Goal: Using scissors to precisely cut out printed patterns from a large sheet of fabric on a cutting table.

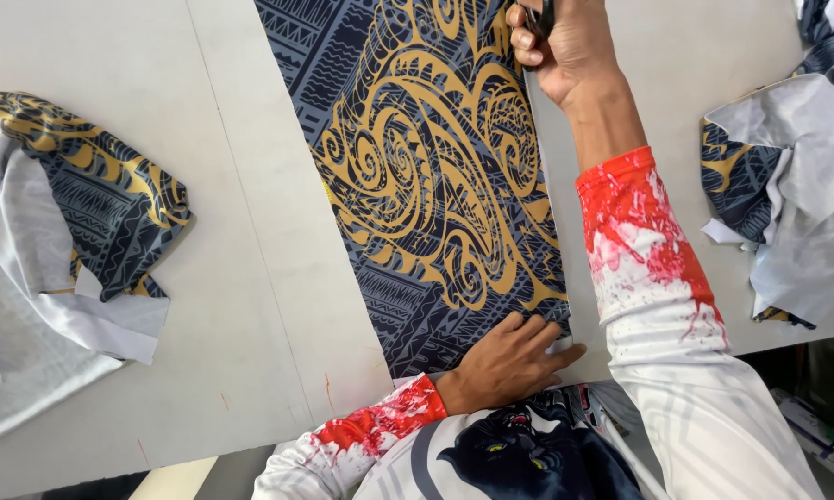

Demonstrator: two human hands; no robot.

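Observation:
A long strip of dark navy fabric [426, 176] with gold swirling patterns lies flat on a white table [250, 278]. My left hand [509, 361] presses flat on the strip's near end, fingers spread toward its right edge. My right hand [565, 42] is far up the strip's right edge, closed around the black handles of scissors [539, 17], whose blades are hidden past the top of the frame. Both my sleeves are white with red splatter.
A crumpled pile of the same patterned fabric with white backing [74, 241] lies at the left. Another heap of cut pieces [787, 176] sits at the right, near the table's edge. Bare white table lies between the strip and each pile.

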